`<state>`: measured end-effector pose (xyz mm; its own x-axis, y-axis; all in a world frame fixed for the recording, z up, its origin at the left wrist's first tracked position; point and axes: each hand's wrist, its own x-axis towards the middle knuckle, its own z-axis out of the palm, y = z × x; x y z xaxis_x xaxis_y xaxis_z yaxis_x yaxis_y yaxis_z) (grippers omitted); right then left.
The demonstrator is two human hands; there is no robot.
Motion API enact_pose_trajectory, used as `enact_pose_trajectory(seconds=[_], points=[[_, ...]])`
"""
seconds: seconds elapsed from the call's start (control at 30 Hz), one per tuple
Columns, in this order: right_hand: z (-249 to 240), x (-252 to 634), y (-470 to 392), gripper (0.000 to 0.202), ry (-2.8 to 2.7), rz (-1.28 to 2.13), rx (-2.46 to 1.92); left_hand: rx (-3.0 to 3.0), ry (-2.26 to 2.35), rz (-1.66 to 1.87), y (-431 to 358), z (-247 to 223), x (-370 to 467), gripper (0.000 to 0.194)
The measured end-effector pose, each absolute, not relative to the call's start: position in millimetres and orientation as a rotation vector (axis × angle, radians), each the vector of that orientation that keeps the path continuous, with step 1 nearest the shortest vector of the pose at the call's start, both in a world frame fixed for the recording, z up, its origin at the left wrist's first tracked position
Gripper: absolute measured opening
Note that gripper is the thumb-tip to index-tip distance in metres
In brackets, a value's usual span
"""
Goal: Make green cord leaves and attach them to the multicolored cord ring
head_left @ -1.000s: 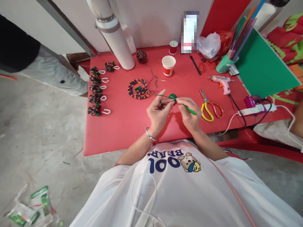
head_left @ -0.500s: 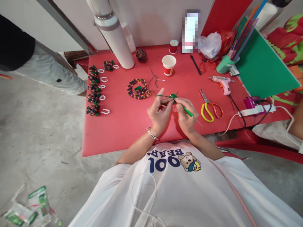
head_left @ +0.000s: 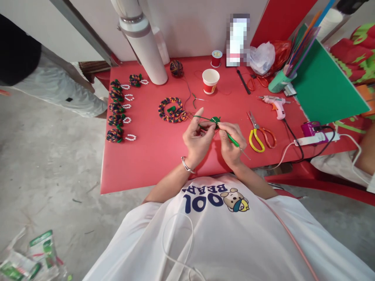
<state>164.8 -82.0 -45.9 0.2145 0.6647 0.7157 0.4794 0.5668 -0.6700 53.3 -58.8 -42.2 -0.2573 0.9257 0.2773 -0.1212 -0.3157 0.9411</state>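
My left hand point(head_left: 197, 138) pinches a small green yarn piece point(head_left: 216, 120), and a green strand runs over its raised index finger. My right hand point(head_left: 232, 142) is closed on a crochet hook point(head_left: 233, 141) with a green handle; its tip meets the green piece between the hands. Left of my hands lies a multicoloured braided ring point(head_left: 164, 116) with a green bit inside it. A needle point(head_left: 201, 100) with a short green strand rests beyond my fingers.
On the red table point(head_left: 140, 164) stand a paper cup point(head_left: 210, 82), white flask point(head_left: 149, 54) and yarn ball point(head_left: 176, 68). Yarn flowers point(head_left: 115, 135) line the left. Scissors point(head_left: 256, 134), glue gun point(head_left: 277, 105) and power strip point(head_left: 310, 138) lie right. A person's legs point(head_left: 61, 86) show left.
The view has shifted slightly. Both hands stay together around the green piece, with hardly any change in their grip.
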Motion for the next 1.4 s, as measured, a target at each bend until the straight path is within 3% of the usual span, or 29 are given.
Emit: enact_pose_trajectory(seconds=[0.33, 1.13, 1.4], points=[[-50.2, 169.3, -81.7, 0.016, -1.395, 0.162, -1.049, 1.112, 0.982, 1.57, -56.4, -40.1, 52.6, 0.092], [-48.5, 164.1, -86.5, 0.022, -1.438, 0.127, -1.138, 1.18, 1.153, 1.631, -64.5, -41.8, 57.6, 0.079], [-58.9, 168.0, -86.4, 0.022, -1.448, 0.087, -1.051, 1.069, 0.95, 1.554, -57.0, -41.8, 49.7, 0.091]])
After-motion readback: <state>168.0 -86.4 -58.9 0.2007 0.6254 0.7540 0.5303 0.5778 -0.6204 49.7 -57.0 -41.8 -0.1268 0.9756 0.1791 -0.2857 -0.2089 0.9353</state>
